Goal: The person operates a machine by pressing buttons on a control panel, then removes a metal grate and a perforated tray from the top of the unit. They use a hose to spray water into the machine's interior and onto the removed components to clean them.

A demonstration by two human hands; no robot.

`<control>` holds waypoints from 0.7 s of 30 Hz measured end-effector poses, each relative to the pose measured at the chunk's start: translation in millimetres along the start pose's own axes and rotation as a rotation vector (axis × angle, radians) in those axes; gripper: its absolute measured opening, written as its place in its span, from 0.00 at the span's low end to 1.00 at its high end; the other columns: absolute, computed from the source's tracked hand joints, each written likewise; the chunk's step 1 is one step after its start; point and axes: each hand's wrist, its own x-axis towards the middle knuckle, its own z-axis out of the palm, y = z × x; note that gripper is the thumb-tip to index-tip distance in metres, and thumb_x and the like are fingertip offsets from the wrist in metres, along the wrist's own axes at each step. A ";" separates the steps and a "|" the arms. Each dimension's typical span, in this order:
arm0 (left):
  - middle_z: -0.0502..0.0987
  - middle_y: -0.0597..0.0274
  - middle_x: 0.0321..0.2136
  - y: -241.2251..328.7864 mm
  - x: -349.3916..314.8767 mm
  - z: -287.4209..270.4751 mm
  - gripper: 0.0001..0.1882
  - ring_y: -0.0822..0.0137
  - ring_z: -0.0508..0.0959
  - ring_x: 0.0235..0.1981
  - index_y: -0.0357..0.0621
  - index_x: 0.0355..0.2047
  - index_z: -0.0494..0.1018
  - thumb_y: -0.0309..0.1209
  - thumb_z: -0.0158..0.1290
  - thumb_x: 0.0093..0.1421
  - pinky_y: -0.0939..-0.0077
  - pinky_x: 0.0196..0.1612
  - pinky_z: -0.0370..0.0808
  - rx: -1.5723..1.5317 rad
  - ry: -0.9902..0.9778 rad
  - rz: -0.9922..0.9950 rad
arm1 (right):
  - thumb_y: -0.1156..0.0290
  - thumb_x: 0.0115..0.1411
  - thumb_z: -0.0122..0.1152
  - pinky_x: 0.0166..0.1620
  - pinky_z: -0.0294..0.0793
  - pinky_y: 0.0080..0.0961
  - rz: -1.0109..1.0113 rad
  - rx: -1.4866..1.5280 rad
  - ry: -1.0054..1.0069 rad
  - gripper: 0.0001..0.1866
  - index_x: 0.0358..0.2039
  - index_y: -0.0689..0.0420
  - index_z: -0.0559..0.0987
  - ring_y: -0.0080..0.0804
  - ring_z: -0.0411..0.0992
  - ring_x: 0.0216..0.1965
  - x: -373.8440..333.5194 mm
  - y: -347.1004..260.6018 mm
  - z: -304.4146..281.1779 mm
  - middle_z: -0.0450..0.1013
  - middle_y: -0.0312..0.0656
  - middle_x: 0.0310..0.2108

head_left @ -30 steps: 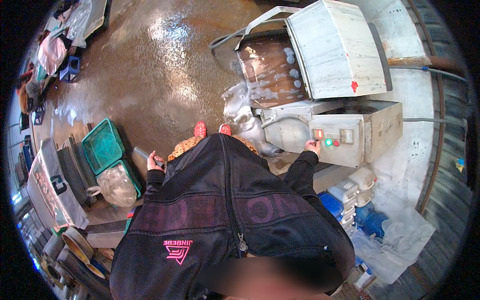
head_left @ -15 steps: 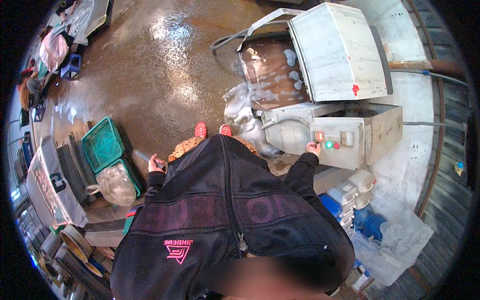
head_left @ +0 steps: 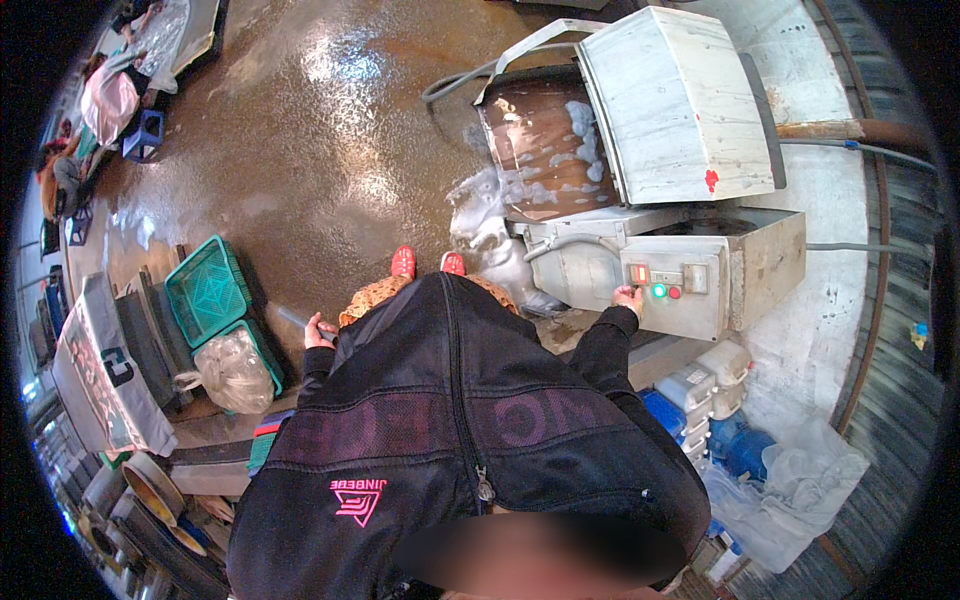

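My left hand [head_left: 319, 331] is at my left side, its fingers curled round a thin grey rod-like thing [head_left: 292, 317] that points away from me; its kind is unclear. My right hand [head_left: 627, 297] reaches to the front of a grey metal control box [head_left: 680, 318]. Its fingers are closed at the panel's left part, beside a lit green button [head_left: 659, 291] and a red button [head_left: 674, 293]. Whatever they grip is hidden. Beyond the box, a large whitish metal machine [head_left: 680, 110] has a brown wet compartment [head_left: 545, 140] with patches of foam.
White foam [head_left: 485, 220] lies on the wet brown floor [head_left: 270, 130] beside the machine. Green baskets [head_left: 208, 290] stand at left, one with a clear plastic bag [head_left: 233, 370]. White jugs [head_left: 722, 365] are at right. People [head_left: 110, 100] work at far left.
My left hand has shifted slightly right, and less of the grey rod-like thing shows. My right hand stays at the panel. The foam in the brown compartment has changed shape.
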 end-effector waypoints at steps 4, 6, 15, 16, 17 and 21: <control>0.56 0.69 0.04 -1.5 -16.8 9.7 0.19 0.72 0.59 0.07 0.50 0.07 0.54 0.31 0.49 0.49 0.78 0.13 0.61 0.060 0.002 0.125 | 0.62 0.53 0.51 0.19 0.56 0.22 0.014 0.009 0.032 0.12 0.20 0.52 0.62 0.24 0.55 0.13 10.2 0.3 -4.4 0.53 0.32 0.11; 0.56 0.69 0.04 -6.0 -16.4 13.5 0.19 0.72 0.59 0.07 0.50 0.07 0.53 0.31 0.48 0.49 0.78 0.14 0.61 0.060 -0.008 0.078 | 0.63 0.53 0.52 0.20 0.57 0.22 -0.006 0.012 -0.078 0.12 0.20 0.52 0.62 0.24 0.56 0.14 57.5 -32.6 -20.7 0.54 0.32 0.11; 0.56 0.70 0.04 -2.8 -26.7 14.9 0.18 0.73 0.58 0.07 0.50 0.08 0.54 0.31 0.49 0.49 0.80 0.12 0.61 0.108 0.100 0.157 | 0.62 0.53 0.52 0.19 0.54 0.23 0.041 0.009 0.007 0.14 0.18 0.54 0.62 0.25 0.55 0.14 7.6 -6.3 -4.4 0.56 0.33 0.12; 0.56 0.70 0.05 -2.2 -24.3 13.4 0.18 0.74 0.58 0.07 0.50 0.08 0.54 0.31 0.49 0.49 0.80 0.12 0.61 0.107 0.095 0.160 | 0.61 0.53 0.51 0.19 0.54 0.23 0.043 0.009 0.008 0.14 0.18 0.54 0.62 0.25 0.55 0.14 6.8 -6.8 -4.2 0.56 0.33 0.12; 0.56 0.70 0.05 -1.4 -21.5 11.8 0.17 0.74 0.58 0.07 0.50 0.09 0.55 0.31 0.49 0.49 0.81 0.11 0.60 0.106 0.091 0.164 | 0.61 0.53 0.51 0.19 0.54 0.23 0.029 0.009 0.010 0.14 0.18 0.54 0.62 0.25 0.55 0.14 7.4 -6.7 -3.9 0.56 0.33 0.12; 0.57 0.70 0.05 -1.0 -22.0 11.4 0.16 0.75 0.59 0.07 0.50 0.10 0.56 0.30 0.49 0.49 0.81 0.11 0.61 0.107 0.026 0.160 | 0.61 0.53 0.51 0.19 0.54 0.23 -0.021 0.006 -0.004 0.14 0.19 0.54 0.62 0.25 0.55 0.14 14.7 -8.8 -6.6 0.56 0.34 0.12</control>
